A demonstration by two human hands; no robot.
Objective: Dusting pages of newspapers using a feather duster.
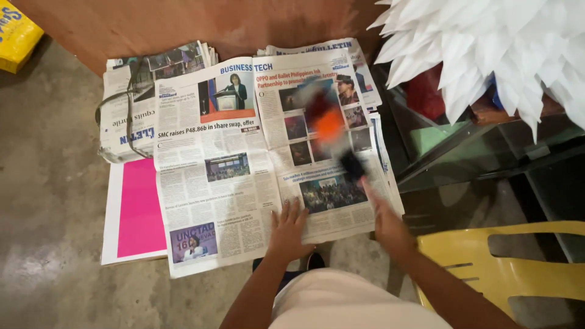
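An open newspaper (225, 164) lies spread on the concrete floor in front of me. My left hand (286, 228) rests flat on its lower edge, fingers apart. My right hand (387, 222) is at the paper's right edge, gripping the dark handle of a motion-blurred tool (341, 146). The tool's orange and red end is smeared over the right page. The blur hides what kind of tool it is.
A tied bundle of newspapers (128, 109) lies at the back left, and a pink sheet on white board (140, 207) sticks out beneath the spread. To the right are a yellow plastic chair (506, 262), a dark glass table (487, 152) and a white spiky paper ornament (506, 42).
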